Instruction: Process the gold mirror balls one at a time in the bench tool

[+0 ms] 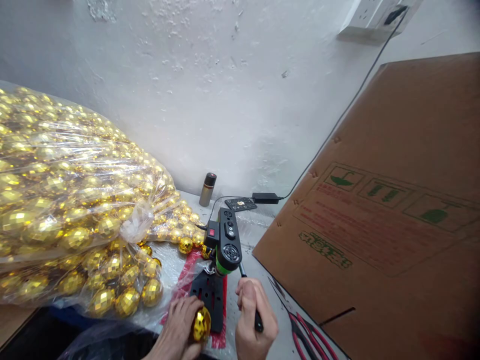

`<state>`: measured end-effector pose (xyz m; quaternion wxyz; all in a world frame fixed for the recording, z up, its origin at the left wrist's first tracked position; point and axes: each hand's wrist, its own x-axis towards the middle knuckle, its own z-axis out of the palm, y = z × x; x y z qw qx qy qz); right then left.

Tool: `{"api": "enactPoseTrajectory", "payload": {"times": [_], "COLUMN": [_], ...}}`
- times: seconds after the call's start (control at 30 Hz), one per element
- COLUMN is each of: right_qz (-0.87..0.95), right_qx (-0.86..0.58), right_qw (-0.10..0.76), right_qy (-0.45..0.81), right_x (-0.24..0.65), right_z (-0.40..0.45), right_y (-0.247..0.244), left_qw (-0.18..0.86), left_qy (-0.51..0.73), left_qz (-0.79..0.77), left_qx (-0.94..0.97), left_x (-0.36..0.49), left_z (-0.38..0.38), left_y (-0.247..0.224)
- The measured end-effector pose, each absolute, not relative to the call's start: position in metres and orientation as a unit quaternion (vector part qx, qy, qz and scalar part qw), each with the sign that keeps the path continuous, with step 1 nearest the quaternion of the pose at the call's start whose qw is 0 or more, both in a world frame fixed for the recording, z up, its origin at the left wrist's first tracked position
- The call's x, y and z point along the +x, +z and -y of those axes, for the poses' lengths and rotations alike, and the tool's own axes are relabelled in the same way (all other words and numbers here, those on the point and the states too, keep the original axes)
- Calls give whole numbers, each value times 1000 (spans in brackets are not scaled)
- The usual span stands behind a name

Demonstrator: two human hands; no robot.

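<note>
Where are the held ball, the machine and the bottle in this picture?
Held ball (202, 324): head view, on its shiny gold side.
Machine (229, 235): head view, on top of its black housing.
Bottle (207, 194): head view, on its body below the dark cap.

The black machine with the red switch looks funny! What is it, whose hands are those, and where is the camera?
The camera sits on a person's head, looking forward and down, so these are that person's own bare hands. The left hand holds a shiny gold ball by the machine's base. The right hand is closed around a lever with a black end. The black machine may be a small drill stand, but its tip is hard to see. Behind it stands a bottle. On the left is a big clear bag full of gold balls. On the right are a red-handled tool and a cardboard box.
</note>
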<state>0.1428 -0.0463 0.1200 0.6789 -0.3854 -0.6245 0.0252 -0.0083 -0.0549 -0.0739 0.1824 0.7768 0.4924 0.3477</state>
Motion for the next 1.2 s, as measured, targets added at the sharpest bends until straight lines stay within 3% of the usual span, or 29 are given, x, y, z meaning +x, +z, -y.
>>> {"api": "enactPoseTrajectory", "payload": {"times": [0.13, 0.27, 0.4, 0.53, 0.7, 0.87, 1.2], "right_qz": [635, 638, 644, 645, 635, 628, 643], "right_qx": [-377, -380, -383, -379, -409, -426, -415], "right_qw": [674, 669, 662, 663, 655, 652, 643], "right_qy": [23, 21, 11, 2, 22, 11, 9], "right_x": [142, 142, 142, 141, 140, 140, 142], "right_z": [50, 52, 53, 54, 53, 47, 50], "right_y": [98, 93, 99, 105, 118, 141, 136], "left_qw": [157, 119, 198, 253, 342, 531, 293], "left_qy": [344, 371, 340, 343, 388, 466, 422], "left_qz": [-499, -651, -721, -721, -683, -575, -580], "left_qx": [780, 651, 570, 546, 516, 412, 632], "left_x": [-30, -28, -14, -12, -20, -13, 8], "left_z": [50, -20, -81, -95, -67, -17, 12], "left_y": [-64, -14, 17, 22, 23, 11, -15]}}
